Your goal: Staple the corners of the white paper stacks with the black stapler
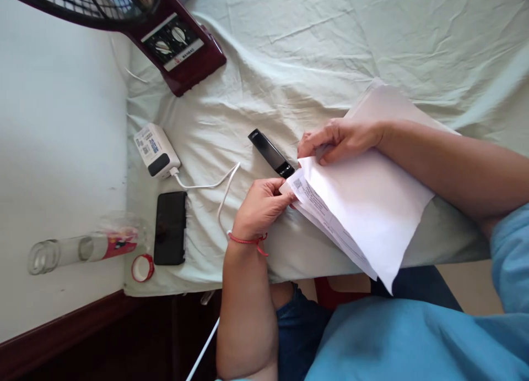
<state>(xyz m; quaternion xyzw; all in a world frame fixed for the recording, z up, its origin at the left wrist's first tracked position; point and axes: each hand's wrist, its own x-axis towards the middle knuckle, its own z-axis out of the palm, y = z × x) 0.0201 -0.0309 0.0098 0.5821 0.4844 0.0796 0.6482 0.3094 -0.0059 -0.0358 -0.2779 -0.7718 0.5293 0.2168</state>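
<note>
My left hand (262, 205), with a red cord round its wrist, pinches the corner of a few printed sheets (326, 213) between thumb and fingers. A blank-faced white sheet of paper (363, 199) lies over them, its near corner hanging past the table edge. My right hand (341, 140) has its fingers curled at the upper corner of that sheet, its fingertips partly hidden. Under the right forearm rests a stack of paper (392, 108). A black stapler (270, 152) lies on the cloth just beyond my left hand, close to the sheets' corner.
A pale green cloth (281, 39) covers the table. At the left are a white power adapter (156, 150) with a white cable (202, 186), a black phone (169, 228), a red-rimmed cap (142, 267) and a clear glass bottle (85, 249). A dark red fan (182, 50) stands at the upper left.
</note>
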